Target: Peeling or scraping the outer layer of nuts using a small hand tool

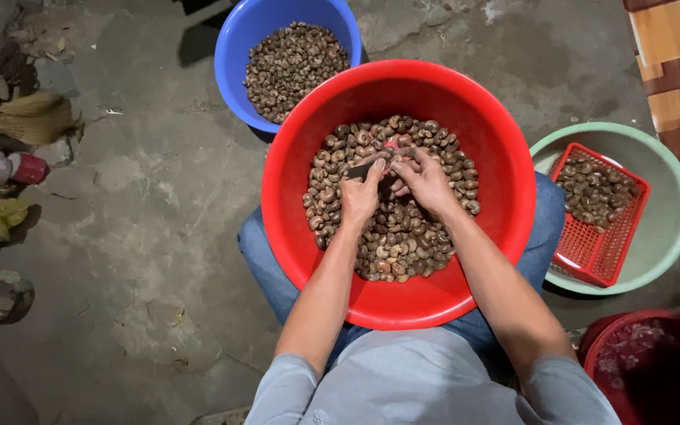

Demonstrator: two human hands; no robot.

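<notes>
Both hands are working over the nuts (391,236) filling the red basin (293,205) on the person's lap. The left hand (360,197) is closing around a dark tool (361,169); the right hand (426,181) is pinching a nut, fingers curled.

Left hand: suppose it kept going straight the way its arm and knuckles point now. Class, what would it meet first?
The left hand points up the picture, across the nuts in the red basin. It would probably meet more nuts first, then the basin's far wall. The blue basin lies beyond. Depth is unclear from one view.
</notes>
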